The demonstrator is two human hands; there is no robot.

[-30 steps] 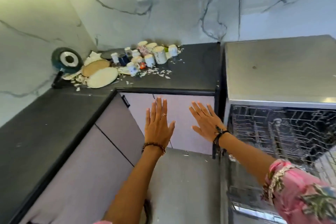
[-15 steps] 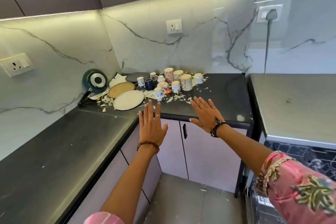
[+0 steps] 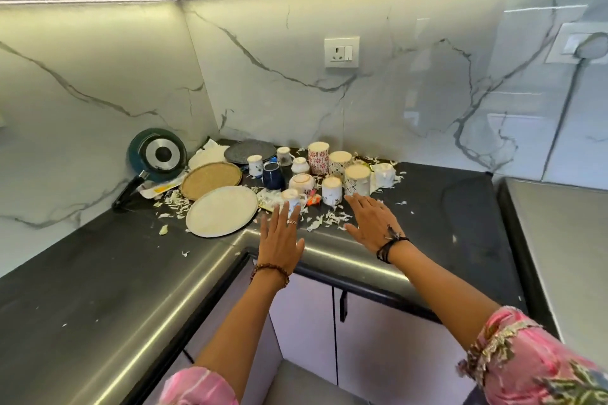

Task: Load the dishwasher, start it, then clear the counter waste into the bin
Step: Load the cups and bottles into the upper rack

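Fingers straight and spread, holding nothing: left hand [image 3: 280,238] and right hand [image 3: 371,222] have moved from the cabinet front up over the counter [image 3: 82,276] edge, just short of the cups [image 3: 357,178] beside the cream plate [image 3: 221,215], so loading hasn't begun.

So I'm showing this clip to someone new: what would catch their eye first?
Probably the heap of upturned cups and plates crowded into the counter corner, with pale scraps strewn around them. Next, the left hand and right hand stretched flat toward it, holding nothing. A dark green pan leans against the marble wall at left.
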